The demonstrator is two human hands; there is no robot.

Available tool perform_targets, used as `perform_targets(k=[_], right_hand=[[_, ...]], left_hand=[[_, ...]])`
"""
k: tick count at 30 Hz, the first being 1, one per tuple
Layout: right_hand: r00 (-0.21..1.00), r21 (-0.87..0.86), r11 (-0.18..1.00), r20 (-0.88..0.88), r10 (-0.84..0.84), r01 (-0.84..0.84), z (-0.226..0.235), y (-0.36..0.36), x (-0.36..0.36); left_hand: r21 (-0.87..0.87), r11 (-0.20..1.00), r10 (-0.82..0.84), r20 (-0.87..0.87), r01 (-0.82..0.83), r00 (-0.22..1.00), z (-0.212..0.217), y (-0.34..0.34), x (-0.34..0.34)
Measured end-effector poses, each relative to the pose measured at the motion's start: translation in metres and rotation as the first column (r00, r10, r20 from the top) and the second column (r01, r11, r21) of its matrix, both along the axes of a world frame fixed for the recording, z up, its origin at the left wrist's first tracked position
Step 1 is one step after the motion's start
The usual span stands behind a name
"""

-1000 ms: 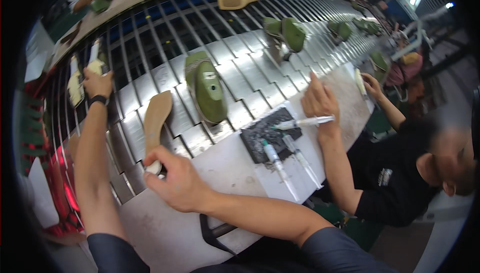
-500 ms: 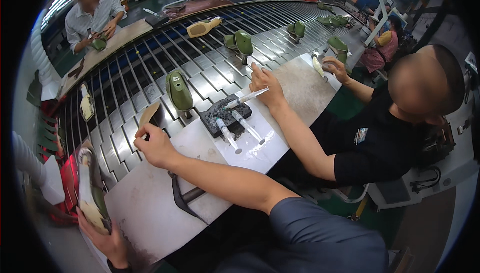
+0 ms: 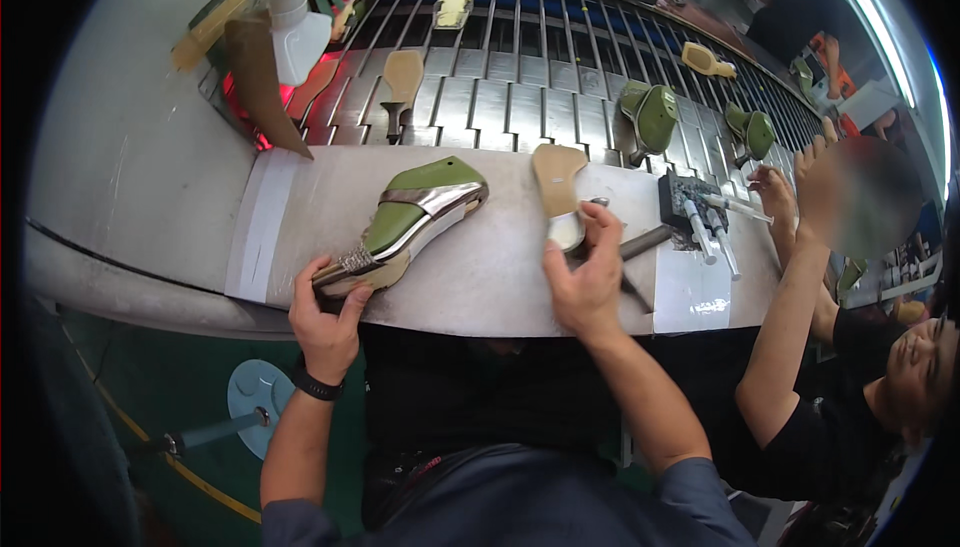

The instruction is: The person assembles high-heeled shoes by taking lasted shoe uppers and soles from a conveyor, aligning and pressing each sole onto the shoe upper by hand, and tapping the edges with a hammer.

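On the pale worktop lies a green shoe upper [image 3: 425,209] on a last, with a silver band and a glittery strap at its heel. My left hand [image 3: 325,332] grips it by the heel end, thumb and fingers on either side. To its right, my right hand [image 3: 590,282] pinches the heel end of a tan shoe sole [image 3: 557,172] with a pale patch near the grip. Partly behind that hand lies a hammer [image 3: 645,243], its dark handle showing. Shoe and sole are apart.
Behind the worktop runs a metal slatted conveyor [image 3: 520,112] carrying green shoes [image 3: 655,119] and another sole [image 3: 404,77]. A dark block [image 3: 678,202] with syringes [image 3: 700,232] stands on the right. Beside it a co-worker's arm [image 3: 785,312] reaches in. A white hose nozzle [image 3: 300,47] hangs at left.
My view has turned left. The green shoe has come from the left edge onto the worktop before me, held in my left hand. My right hand has drawn back from the conveyor with a sole.
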State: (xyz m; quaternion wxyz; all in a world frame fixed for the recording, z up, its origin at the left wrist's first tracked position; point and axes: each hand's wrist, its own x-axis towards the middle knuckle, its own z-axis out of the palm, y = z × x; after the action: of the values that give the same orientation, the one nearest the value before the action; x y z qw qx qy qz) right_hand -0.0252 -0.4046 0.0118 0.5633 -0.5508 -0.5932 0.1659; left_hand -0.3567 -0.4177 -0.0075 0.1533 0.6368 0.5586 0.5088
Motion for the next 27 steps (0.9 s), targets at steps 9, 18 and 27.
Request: perform_targets(k=[9,18,27], right_hand=[[0.554,-0.251,0.889,0.708,0.438,-0.383,0.066,0.003,0.001],[0.9,-0.236,0.964,-0.435,0.007,-0.122,0.016,0.026,-0.043],[0.904,-0.215,0.952,-0.412,0.115,-0.219,0.006,-0.009,-0.027]], left_hand=[[0.057,0.998,0.02,-0.006,-0.02,1.0,-0.005,-0.005,-0.008],[0.093,0.996,0.002,0.011,-0.003,1.0,0.001,0.004,-0.004],[0.41,0.762,-0.282,-0.486,0.5,0.828,0.041,-0.048,0.033]])
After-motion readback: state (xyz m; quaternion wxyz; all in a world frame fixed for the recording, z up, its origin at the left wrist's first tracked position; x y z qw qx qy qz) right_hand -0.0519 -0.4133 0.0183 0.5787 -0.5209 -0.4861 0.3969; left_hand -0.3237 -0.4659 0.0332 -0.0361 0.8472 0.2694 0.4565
